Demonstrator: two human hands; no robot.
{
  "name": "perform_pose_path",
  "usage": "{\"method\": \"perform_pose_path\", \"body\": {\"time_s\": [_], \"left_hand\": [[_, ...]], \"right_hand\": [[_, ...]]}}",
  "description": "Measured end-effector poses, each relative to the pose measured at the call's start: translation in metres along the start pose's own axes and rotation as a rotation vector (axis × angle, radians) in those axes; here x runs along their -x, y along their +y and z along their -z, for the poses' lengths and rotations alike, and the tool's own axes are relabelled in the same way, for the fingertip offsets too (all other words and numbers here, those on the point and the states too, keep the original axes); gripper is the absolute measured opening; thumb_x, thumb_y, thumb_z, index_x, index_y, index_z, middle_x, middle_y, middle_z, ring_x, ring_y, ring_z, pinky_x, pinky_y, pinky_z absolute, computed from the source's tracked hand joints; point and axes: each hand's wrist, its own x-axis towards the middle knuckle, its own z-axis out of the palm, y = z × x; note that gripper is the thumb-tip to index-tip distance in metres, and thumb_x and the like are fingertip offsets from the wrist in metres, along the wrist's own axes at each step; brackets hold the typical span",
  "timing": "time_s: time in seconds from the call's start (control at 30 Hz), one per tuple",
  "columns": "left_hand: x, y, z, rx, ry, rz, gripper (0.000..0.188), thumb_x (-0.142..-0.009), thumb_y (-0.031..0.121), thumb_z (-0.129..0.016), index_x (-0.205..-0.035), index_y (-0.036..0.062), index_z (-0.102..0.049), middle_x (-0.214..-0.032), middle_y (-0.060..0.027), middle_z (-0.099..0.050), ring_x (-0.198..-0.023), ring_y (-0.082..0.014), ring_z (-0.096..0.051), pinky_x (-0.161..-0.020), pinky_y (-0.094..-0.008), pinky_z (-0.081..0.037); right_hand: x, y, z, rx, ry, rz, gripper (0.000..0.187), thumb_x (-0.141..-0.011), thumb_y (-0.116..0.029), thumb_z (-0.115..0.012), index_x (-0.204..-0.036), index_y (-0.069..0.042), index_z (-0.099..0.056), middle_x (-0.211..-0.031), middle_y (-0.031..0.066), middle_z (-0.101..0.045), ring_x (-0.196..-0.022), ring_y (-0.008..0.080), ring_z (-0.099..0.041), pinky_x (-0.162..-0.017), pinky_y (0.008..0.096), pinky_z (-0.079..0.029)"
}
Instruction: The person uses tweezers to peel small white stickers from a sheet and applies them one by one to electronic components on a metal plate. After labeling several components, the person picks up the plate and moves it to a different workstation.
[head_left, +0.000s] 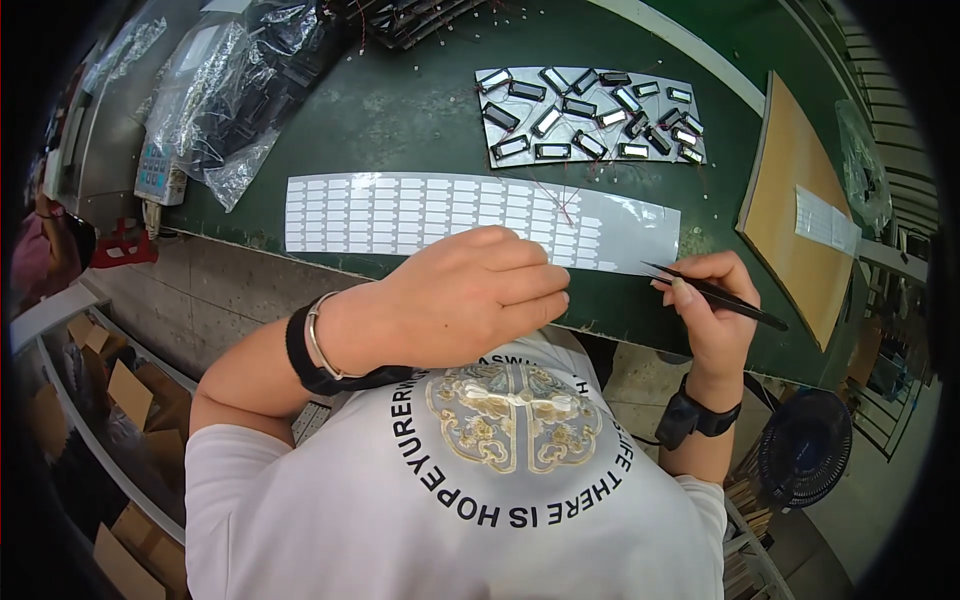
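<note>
**Desk:** What are the hands doing at the bench (420, 110)?

**Photographer:** The right hand (712, 300) is closed around black tweezers (712, 290), thumb and fingers pinching the shaft. The tips point left and rest at the near edge of the long label sheet (450, 215). The left hand (470, 295) is loosely curled, fingers drawn together with the tips bent in toward the right hand. Whether it pinches anything cannot be told from this angle. It hovers over the bench's front edge, just below the sheet.

**Desk:** And the sheet itself?

**Photographer:** A strip of small white labels on a glossy backing, lying flat along the front of the green bench. Its right end is bare backing.

**Desk:** What crowds the work?

**Photographer:** Behind the sheet, well apart, a second glossy sheet (590, 115) carries scattered small dark rectangular parts. A brown board (795, 210) lies to the right, tilted, with a white strip on it. Clear plastic bags (230, 100) are heaped at the back left.

**Desk:** Any open room?

**Photographer:** A band of green surface between the two sheets, and another patch between the label sheet and the brown board. A small blue fan (805, 450) sits beyond the bench at lower right.
</note>
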Motion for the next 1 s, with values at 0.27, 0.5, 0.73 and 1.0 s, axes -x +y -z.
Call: {"method": "perform_pose_path", "body": {"time_s": [0.27, 0.5, 0.73, 1.0], "left_hand": [[-0.002, 0.002, -0.008, -0.016, -0.013, 0.0, 0.025, -0.069, 0.007, -0.06, -0.093, 0.0015, -0.062, -0.102, -0.0075, -0.06, -0.094, -0.0217, -0.056, -0.078, -0.0327, -0.046], [-0.01, 0.003, -0.015, -0.089, -0.007, 0.013, 0.033, -0.065, 0.005, -0.067, -0.098, 0.0015, -0.063, -0.109, -0.0087, -0.061, -0.095, -0.0233, -0.057, -0.075, -0.0336, -0.047], [-0.016, 0.006, -0.016, -0.132, -0.044, 0.065, 0.031, -0.068, 0.009, -0.065, -0.098, 0.002, -0.062, -0.113, -0.0079, -0.058, -0.098, -0.0211, -0.054, -0.081, -0.0339, -0.044], [-0.014, 0.005, -0.016, -0.118, -0.055, 0.08, 0.035, -0.066, 0.01, -0.067, -0.099, 0.0029, -0.062, -0.114, -0.0069, -0.057, -0.099, -0.0209, -0.053, -0.081, -0.0345, -0.044]], "right_hand": [[0.005, 0.005, 0.0, 0.036, 0.084, 0.014, 0.013, -0.08, 0.001, -0.062, -0.09, 0.004, -0.054, -0.086, 0.0135, -0.062, -0.072, 0.0152, -0.061, -0.072, 0.0285, -0.052], [-0.001, 0.006, 0.001, 0.194, -0.025, 0.018, 0.012, -0.079, 0.003, -0.063, -0.089, 0.004, -0.056, -0.085, 0.0109, -0.063, -0.078, 0.0152, -0.062, -0.073, 0.0268, -0.05], [-0.001, 0.014, -0.001, 0.246, -0.068, 0.003, 0.011, -0.079, 0.004, -0.063, -0.089, 0.003, -0.057, -0.084, 0.0091, -0.063, -0.078, 0.014, -0.062, -0.073, 0.0258, -0.05], [-0.005, 0.016, -0.009, 0.256, -0.033, 0.098, 0.01, -0.078, -0.003, -0.068, -0.08, -0.001, -0.059, -0.068, 0.001, -0.06, -0.06, 0.0045, -0.052, -0.053, 0.0201, -0.041]]}}
